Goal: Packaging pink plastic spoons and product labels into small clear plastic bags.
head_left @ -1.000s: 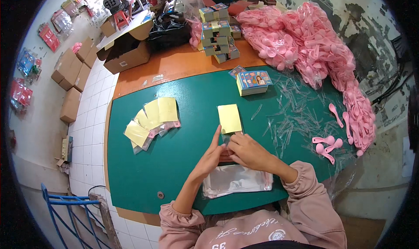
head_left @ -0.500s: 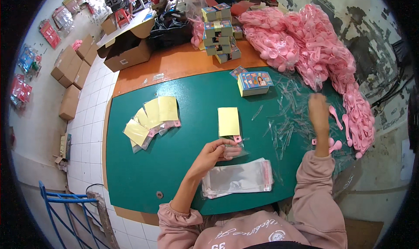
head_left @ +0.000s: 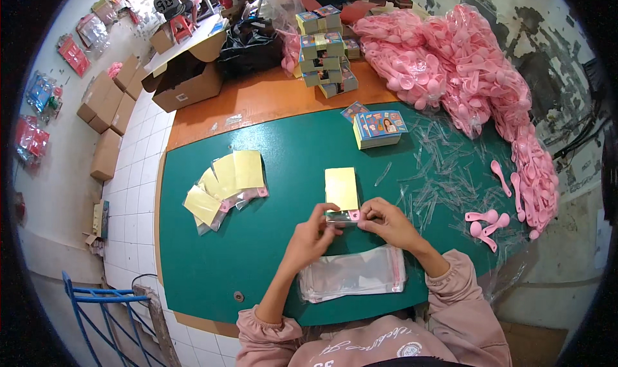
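Note:
A clear plastic bag with a yellow card (head_left: pixel 341 185) inside lies on the green table top; the pink handle end of a spoon (head_left: pixel 354 216) shows at its lower right. My left hand (head_left: pixel 311 237) grips the lower left edge of the bag, thumb and fingers bent round it. At the lower right corner my right hand (head_left: pixel 388 224) pinches the bag's folded edge. Just below my hands is a stack of flat clear bags (head_left: pixel 353 275). Filled bags with yellow cards (head_left: pixel 223 177) lie fanned out to the left.
Clear strips (head_left: pixel 431 167) are scattered at the right, with several loose pink spoons (head_left: pixel 494 222) beside them. Big bags of pink spoons (head_left: pixel 463 71) line the far right. Printed card stacks (head_left: pixel 380 130) stand farther back. An open cardboard box (head_left: pixel 188 87) sits at the far left.
My right hand has moved from the scattered strips at the right to the bag's lower right corner. The bag's lower edge now appears folded up between both hands.

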Motion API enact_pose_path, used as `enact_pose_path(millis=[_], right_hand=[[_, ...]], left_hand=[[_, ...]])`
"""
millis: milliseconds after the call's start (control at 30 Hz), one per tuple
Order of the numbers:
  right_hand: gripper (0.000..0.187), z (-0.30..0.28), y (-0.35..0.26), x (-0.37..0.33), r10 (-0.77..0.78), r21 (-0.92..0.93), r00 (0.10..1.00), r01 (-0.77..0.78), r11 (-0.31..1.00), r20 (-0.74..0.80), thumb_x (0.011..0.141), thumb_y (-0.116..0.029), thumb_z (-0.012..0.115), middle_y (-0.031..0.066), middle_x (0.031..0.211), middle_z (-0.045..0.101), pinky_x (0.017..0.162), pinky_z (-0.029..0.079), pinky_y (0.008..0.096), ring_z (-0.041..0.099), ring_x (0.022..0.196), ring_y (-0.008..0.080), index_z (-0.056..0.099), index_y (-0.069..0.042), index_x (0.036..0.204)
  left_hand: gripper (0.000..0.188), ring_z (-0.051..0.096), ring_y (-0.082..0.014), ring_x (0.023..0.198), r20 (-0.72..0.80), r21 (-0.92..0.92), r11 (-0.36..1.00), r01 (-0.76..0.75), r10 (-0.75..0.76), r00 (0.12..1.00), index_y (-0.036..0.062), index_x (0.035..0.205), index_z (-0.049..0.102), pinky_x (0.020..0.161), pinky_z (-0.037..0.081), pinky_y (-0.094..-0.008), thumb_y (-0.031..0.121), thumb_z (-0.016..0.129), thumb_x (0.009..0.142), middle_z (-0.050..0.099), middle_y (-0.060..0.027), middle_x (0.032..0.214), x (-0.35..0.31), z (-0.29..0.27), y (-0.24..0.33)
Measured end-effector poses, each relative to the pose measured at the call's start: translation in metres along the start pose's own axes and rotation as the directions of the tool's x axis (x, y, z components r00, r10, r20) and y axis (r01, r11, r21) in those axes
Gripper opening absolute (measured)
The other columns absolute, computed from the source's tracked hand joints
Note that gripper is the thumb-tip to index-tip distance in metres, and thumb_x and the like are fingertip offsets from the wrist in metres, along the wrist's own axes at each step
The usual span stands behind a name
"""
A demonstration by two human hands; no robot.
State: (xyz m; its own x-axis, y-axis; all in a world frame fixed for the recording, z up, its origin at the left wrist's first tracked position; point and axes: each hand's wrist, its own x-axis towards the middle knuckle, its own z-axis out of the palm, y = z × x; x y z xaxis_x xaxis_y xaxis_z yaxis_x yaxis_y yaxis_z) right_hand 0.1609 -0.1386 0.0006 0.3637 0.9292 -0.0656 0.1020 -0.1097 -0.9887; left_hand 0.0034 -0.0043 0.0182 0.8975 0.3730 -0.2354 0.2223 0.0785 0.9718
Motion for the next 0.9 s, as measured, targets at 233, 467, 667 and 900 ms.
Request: enact_pose_path(millis=[233, 467, 667, 900], right_hand=[[0.013, 0.006, -0.002, 0.006, 0.155, 0.242, 0.986, -0.135, 0.961, -0.067, 0.082, -0.006, 0.058, 0.0073, 0.075, 0.059, 0.060, 0.050, 0.0241, 0.060, 0.067, 0.0128, 0.051, 0.004, 0.086], [0.017, 0.012, -0.004, 0.006, 0.195, 0.222, 0.967, -0.157, 0.962, -0.161, 0.081, -0.004, 0.059, 0.0100, 0.076, 0.059, 0.053, 0.050, 0.0226, 0.061, 0.063, 0.0130, 0.045, 0.002, 0.087], [0.023, 0.013, -0.006, 0.006, 0.159, 0.138, 0.961, -0.130, 0.982, -0.227, 0.080, -0.005, 0.061, 0.0094, 0.073, 0.059, 0.051, 0.048, 0.0219, 0.060, 0.060, 0.0112, 0.039, -0.001, 0.086], [0.023, 0.015, -0.007, 0.006, 0.133, 0.082, 0.964, -0.117, 0.990, -0.230, 0.080, -0.005, 0.061, 0.0079, 0.069, 0.059, 0.049, 0.047, 0.0218, 0.058, 0.057, 0.0091, 0.039, -0.001, 0.085]], left_hand=[[0.013, 0.058, -0.0098, 0.075, -0.251, 0.386, 0.917, -0.103, 0.212, 0.945, 0.0000, 0.087, 0.056, 0.059, 0.050, -0.0221, 0.011, 0.061, 0.081, 0.058, -0.0047, 0.082, 0.008, 0.005, -0.019], [0.024, 0.058, -0.0106, 0.080, -0.339, 0.085, 0.996, -0.030, 0.057, 0.939, 0.0009, 0.100, 0.046, 0.059, 0.052, -0.0232, 0.008, 0.060, 0.082, 0.057, -0.0079, 0.091, 0.010, 0.012, -0.019], [0.027, 0.059, -0.0121, 0.077, -0.413, 0.103, 0.993, -0.065, 0.102, 0.905, 0.0017, 0.101, 0.041, 0.057, 0.053, -0.0235, 0.005, 0.059, 0.081, 0.057, -0.0087, 0.082, 0.014, 0.020, -0.015], [0.019, 0.059, -0.0117, 0.078, -0.408, -0.050, 0.998, -0.048, 0.024, 0.913, 0.0015, 0.096, 0.040, 0.061, 0.053, -0.0243, 0.002, 0.054, 0.084, 0.057, -0.0086, 0.081, 0.017, 0.014, -0.021]])
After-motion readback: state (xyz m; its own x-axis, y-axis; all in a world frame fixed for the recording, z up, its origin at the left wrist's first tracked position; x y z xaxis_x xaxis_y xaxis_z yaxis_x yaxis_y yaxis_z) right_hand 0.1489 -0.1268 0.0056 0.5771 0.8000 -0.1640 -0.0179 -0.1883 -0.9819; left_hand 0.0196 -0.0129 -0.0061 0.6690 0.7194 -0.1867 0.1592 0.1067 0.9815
